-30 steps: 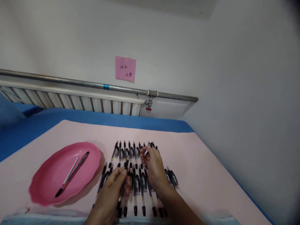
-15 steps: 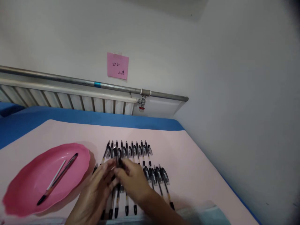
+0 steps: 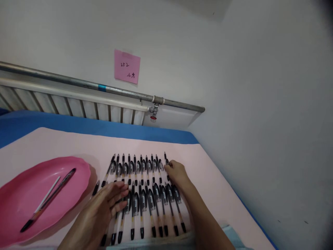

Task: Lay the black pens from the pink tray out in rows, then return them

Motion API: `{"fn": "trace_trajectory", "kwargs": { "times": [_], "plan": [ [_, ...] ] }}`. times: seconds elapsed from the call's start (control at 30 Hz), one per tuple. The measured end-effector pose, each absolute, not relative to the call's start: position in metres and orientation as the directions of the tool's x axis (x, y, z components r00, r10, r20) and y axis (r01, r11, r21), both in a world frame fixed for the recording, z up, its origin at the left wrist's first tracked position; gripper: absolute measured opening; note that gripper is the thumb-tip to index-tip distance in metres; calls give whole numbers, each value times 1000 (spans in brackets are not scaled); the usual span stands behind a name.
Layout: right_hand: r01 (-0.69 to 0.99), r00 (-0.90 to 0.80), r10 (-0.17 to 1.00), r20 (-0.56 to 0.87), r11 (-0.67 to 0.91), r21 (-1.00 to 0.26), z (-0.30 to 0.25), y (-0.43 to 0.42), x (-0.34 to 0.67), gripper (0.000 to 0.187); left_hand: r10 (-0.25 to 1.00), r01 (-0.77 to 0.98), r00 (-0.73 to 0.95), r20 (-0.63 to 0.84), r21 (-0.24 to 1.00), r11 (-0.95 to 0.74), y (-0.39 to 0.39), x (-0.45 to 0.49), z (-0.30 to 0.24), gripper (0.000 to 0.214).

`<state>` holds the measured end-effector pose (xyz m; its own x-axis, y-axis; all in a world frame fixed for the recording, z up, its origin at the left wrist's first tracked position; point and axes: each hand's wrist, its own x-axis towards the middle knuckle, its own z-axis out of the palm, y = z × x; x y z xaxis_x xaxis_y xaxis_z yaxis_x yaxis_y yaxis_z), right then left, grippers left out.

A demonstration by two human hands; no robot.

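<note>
Several black-capped pens (image 3: 137, 166) lie side by side in two rows on a pink sheet (image 3: 208, 180). My right hand (image 3: 176, 172) is at the right end of the far row, its fingers pinched on a pen (image 3: 165, 158) there. My left hand (image 3: 109, 201) lies flat, fingers stretched out, on the left pens of the near row (image 3: 153, 205). A pink oval dish (image 3: 15, 208) at the left holds one black pen (image 3: 52, 194) and a thin white refill (image 3: 47, 194).
A blue cover (image 3: 78, 125) lies under the pink sheet. Behind it run a white radiator (image 3: 78, 107) and a metal pipe (image 3: 117, 91) with a red valve. A pink note (image 3: 127, 66) is stuck on the wall. A white wall stands close at the right.
My hands, together over the middle of the pens half a second ago, have parted. My right hand has gone to the far row's right end with a pen. The view shifted right.
</note>
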<state>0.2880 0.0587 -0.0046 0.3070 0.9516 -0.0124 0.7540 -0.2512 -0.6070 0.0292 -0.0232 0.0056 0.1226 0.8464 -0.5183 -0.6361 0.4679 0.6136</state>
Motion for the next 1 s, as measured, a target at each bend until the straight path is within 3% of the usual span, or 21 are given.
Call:
{"fn": "trace_trajectory", "kwargs": {
  "times": [0.43, 0.9, 1.0],
  "plan": [
    [848, 247, 968, 32, -200, -491, -6, 57, 292, 24, 825, -621, 149, -545, 598, 507, -20, 25, -5, 25],
    [809, 301, 953, 45, -229, -542, -9, 59, 296, 14, 825, -597, 130, -550, 621, 508, -23, 27, 0, 21],
    [821, 278, 959, 53, -209, -531, -8, 58, 296, 20, 831, -603, 155, -535, 615, 508, -22, 23, -2, 23]
  ]
}}
